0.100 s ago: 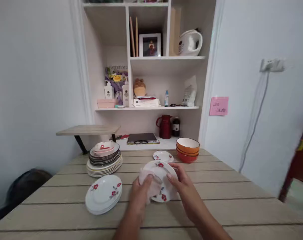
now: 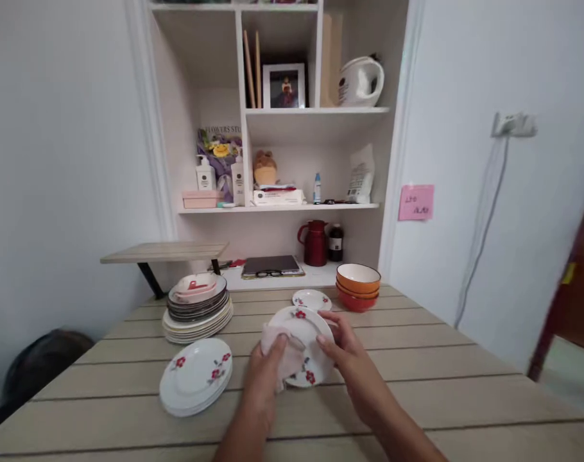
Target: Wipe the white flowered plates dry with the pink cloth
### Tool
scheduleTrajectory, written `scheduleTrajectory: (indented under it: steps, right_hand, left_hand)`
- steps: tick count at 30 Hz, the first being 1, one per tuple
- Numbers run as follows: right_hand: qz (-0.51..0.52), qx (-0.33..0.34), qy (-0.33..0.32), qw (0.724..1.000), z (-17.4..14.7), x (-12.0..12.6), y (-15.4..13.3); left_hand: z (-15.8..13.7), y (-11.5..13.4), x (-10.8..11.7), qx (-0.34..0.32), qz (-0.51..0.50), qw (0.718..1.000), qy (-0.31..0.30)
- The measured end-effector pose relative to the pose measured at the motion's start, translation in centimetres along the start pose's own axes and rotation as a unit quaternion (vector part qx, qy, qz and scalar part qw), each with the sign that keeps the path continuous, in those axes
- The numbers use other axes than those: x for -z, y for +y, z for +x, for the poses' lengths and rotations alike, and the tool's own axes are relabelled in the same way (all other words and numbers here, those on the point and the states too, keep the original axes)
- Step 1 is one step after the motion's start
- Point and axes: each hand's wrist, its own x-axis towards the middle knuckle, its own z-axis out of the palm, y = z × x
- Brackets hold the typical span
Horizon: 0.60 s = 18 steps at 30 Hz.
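Observation:
A white plate with red flowers (image 2: 316,350) is held tilted above the table, between both of my hands. My right hand (image 2: 344,350) grips its right rim, thumb over the front and fingers behind. Bunched in my left hand (image 2: 267,366) is a pale pink cloth (image 2: 291,360), pressed against the plate's left side. The left fingers are mostly hidden behind the cloth and plate. To the left lies a stack of matching flowered plates (image 2: 196,375). One smaller flowered plate (image 2: 312,299) rests on the table beyond my hands.
Orange and red bowls (image 2: 358,289) are stacked at the back right of the slatted table (image 2: 417,385). Mixed plates (image 2: 198,317) with a pink-rimmed dish on top form a taller pile at the back left, near a raised wooden shelf (image 2: 164,252). A red jug (image 2: 316,244) stands behind.
The view has swung slightly to the right, so everything sits a little further left. My hands keep hold of the plate and cloth, with barely any movement between them.

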Motion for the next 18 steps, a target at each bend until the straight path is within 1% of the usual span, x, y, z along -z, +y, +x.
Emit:
scheduleTrajectory:
  steps: [5,9,11,15,18]
  right_hand:
    - [0.003,-0.021,-0.012,1.000,-0.2,-0.1,0.0]
    - [-0.012,-0.018,-0.029,0.999,-0.1,-0.2,0.1]
    - [-0.038,-0.007,-0.036,0.999,0.1,-0.2,0.5]
    - [-0.155,0.024,-0.020,0.987,0.4,-0.4,1.8]
    - [-0.176,0.028,-0.003,0.984,0.4,-0.6,2.6]
  left_hand:
    - [0.5,-0.4,0.3,0.017,-0.003,1.000,0.015]
    - [0.5,-0.5,0.3,0.023,-0.008,1.000,0.019]
    - [0.5,-0.4,0.3,0.023,-0.013,0.999,0.023]
    - [0.6,-0.1,0.3,0.031,-0.041,0.998,0.033]
    - [0.7,-0.1,0.4,0.029,-0.048,0.997,0.045]
